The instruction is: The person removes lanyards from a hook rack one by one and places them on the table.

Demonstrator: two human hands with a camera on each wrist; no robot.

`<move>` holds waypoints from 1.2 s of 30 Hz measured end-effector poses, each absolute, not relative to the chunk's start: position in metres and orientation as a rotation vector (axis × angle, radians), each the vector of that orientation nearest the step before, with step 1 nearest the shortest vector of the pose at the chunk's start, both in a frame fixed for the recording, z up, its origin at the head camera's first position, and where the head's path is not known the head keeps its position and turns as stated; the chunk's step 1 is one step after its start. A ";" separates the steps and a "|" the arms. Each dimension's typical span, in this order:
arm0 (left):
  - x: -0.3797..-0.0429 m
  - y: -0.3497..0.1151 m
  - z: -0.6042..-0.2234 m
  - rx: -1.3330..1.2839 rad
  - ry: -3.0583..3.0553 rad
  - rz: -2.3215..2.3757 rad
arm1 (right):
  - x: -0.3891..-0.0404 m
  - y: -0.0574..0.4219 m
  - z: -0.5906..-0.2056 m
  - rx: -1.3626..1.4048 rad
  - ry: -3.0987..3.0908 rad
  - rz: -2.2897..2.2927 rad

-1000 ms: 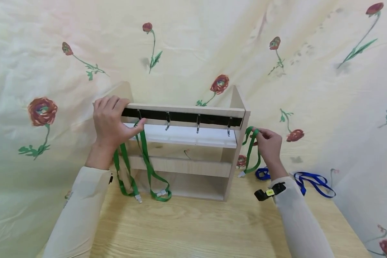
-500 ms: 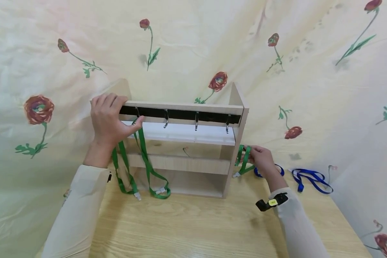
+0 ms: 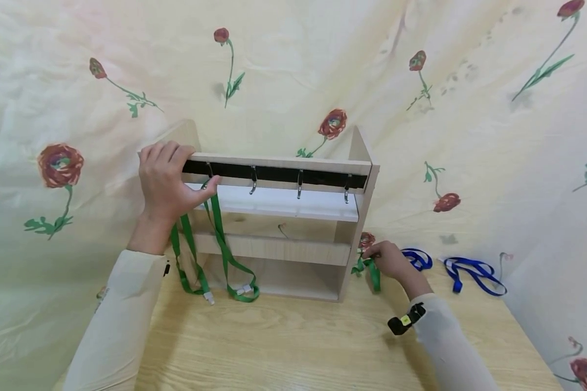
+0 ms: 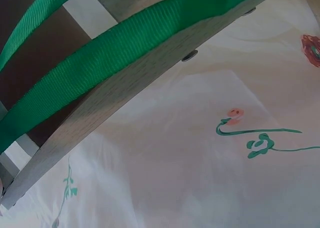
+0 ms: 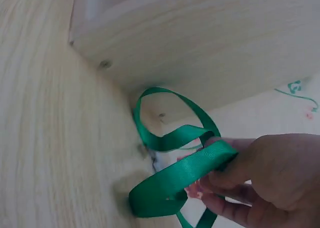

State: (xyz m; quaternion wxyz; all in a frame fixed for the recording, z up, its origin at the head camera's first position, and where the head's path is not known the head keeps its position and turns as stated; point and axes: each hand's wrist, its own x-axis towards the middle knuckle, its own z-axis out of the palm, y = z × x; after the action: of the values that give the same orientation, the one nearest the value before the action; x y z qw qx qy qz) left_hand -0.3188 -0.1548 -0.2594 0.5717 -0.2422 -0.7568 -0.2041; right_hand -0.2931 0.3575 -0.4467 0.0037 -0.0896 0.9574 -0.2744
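Note:
In the head view, my left hand (image 3: 166, 176) grips the upper left corner of a small wooden shelf rack (image 3: 274, 252), fingers over its top board and thumb by the leftmost hook. A green lanyard (image 3: 219, 228) with a pale buckle hangs there; a second green lanyard (image 3: 200, 271) hangs at the rack's left side. Low beside the rack's right side, my right hand (image 3: 393, 266) pinches a third green lanyard (image 5: 172, 185). In the right wrist view its strap loops down close to the table, next to the rack's side panel.
Three metal hooks (image 3: 300, 184) on the black strip carry nothing. Blue lanyards (image 3: 474, 274) lie on the wooden table (image 3: 274, 347) at the right, near a flowered cloth backdrop (image 3: 283, 70).
My right hand has moved down along the rack's right side with the green lanyard, bringing it close to the table. The left hand has stayed on the rack's corner.

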 end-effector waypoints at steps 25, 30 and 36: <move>-0.318 -0.155 -0.257 -0.562 -1.778 -0.476 | -0.274 0.357 -0.435 0.021 2.982 -0.811; -0.318 -0.155 -0.257 -0.559 -1.784 -0.473 | -0.272 0.359 -0.439 0.018 2.852 -0.942; -0.318 -0.155 -0.258 -0.563 -1.787 -0.468 | -0.269 0.364 -0.444 0.054 2.740 -1.050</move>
State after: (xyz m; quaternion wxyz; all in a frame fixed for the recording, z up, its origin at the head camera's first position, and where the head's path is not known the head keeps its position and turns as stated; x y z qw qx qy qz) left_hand -0.3178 -0.1546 -0.2578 0.5689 -0.2396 -0.7610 -0.1995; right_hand -0.2689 0.3640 -0.4436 0.1030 0.0185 0.9286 -0.3560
